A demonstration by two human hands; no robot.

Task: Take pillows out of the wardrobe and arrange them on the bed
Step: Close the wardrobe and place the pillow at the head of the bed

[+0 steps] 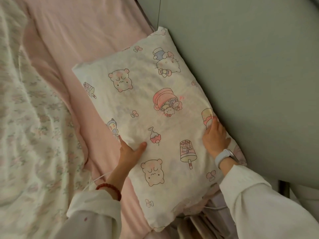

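A white pillow (146, 107) printed with cartoon bears, cats and drinks lies on the pink bed sheet (82, 31), its long right edge against the grey-green padded headboard (250, 66). My left hand (129, 152) grips the pillow's left edge, thumb on top and fingers underneath. My right hand (214, 135), with a pale blue watch on the wrist, rests on the pillow's right edge beside the headboard, its fingers curled into the fabric. Both arms wear white sleeves. The wardrobe is out of view.
A crumpled white floral duvet (25, 118) covers the left side of the bed. A thin white cable (98, 178) runs under my left wrist. More pale bedding shows below the pillow's near corner (212, 213). Pink sheet lies bare beyond the pillow.
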